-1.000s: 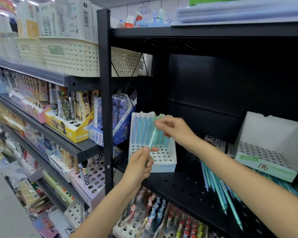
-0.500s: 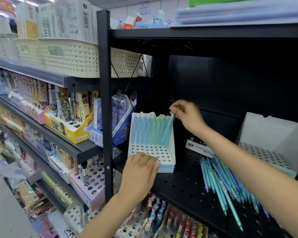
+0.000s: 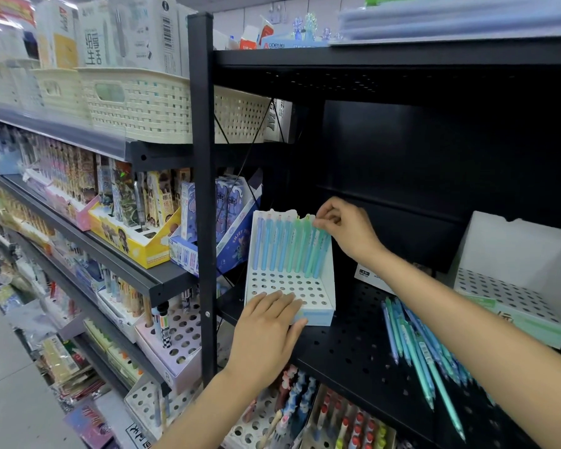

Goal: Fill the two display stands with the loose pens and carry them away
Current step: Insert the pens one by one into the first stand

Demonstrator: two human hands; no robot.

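The left hand [image 3: 266, 328] lies flat, fingers straight, on the front edge of the white display stand [image 3: 305, 288] on the black shelf [image 3: 353, 358]. Above it, the right hand [image 3: 344, 228] pinches the top of a pen [image 3: 321, 251] in the stand's back row. The loose pens [image 3: 418, 351] lie on the shelf under the right forearm, beside a second stand [image 3: 512, 286].

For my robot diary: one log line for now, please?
left hand: steadies stand | right hand: pinches pen top | loose pens: on shelf
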